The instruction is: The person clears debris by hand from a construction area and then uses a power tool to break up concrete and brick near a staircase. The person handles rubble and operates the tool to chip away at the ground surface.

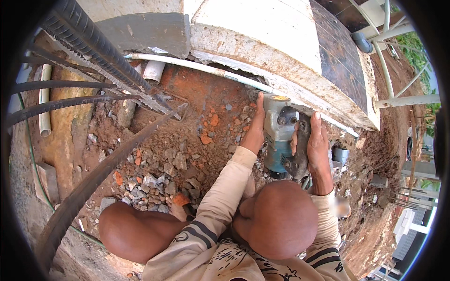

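Note:
A demolition hammer [277, 140] with a teal motor housing and a dark rear handle lies crosswise in front of me, above my bent knees. My left hand [256, 128] supports the side of its body, near the front end. Around the dark handle, my right hand [316, 140] is closed, thumb up. The tool's front end points towards the base of the concrete wall [253, 47], beside a white plastic pipe [197, 67]; its tip is hidden. Broken concrete and brick rubble [151, 182] covers the soil near my left knee.
Ribbed steel reinforcing bars [95, 172] cross the left side, close to me. A short white pipe [45, 105] stands at far left, near a green hose [35, 168]. A grey pipe end [340, 154] sits right of the tool. White metal poles [404, 102] rise at right.

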The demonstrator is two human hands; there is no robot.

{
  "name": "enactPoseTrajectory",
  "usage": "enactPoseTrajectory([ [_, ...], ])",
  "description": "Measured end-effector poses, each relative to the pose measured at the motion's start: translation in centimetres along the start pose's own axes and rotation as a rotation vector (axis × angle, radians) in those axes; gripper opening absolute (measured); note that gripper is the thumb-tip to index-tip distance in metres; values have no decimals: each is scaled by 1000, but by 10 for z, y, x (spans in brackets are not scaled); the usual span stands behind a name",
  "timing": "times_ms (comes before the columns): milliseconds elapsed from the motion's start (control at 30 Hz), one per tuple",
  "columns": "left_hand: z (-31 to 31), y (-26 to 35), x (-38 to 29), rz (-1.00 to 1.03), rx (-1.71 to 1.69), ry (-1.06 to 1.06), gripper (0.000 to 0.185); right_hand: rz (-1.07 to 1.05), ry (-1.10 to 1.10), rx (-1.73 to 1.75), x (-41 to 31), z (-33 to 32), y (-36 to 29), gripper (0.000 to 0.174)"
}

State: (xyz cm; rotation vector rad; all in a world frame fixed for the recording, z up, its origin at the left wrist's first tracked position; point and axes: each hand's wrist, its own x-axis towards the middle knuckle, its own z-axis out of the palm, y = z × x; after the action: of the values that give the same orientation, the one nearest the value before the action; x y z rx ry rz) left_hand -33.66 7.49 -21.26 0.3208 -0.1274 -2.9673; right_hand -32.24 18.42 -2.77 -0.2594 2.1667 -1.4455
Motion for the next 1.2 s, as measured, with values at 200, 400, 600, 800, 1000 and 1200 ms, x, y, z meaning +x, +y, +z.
enactPoseTrajectory([
  [200, -12, 2, -9, -37, 77, -102, 85, 14, 18, 62, -1, -2, 9, 72],
  [400, -11, 7, -14, -38, 76, -127, 86, 19, 5, 83, -2, 0, 16, 70],
  [600, 12, 16, -29, -81, 108, -329, 87, 28, -4, 83, 6, -2, 8, 69],
  [800, 35, 18, -32, -52, 150, -221, 95, 47, -12, 46, 13, -5, 3, 70],
  [1000, 16, 19, -22, -46, 171, -353, 86, 41, -9, 127, 14, -6, 14, 68],
  [1200, 0, 10, -8, -49, 207, -1, 81, 40, 10, 121, 13, -9, 22, 67],
])
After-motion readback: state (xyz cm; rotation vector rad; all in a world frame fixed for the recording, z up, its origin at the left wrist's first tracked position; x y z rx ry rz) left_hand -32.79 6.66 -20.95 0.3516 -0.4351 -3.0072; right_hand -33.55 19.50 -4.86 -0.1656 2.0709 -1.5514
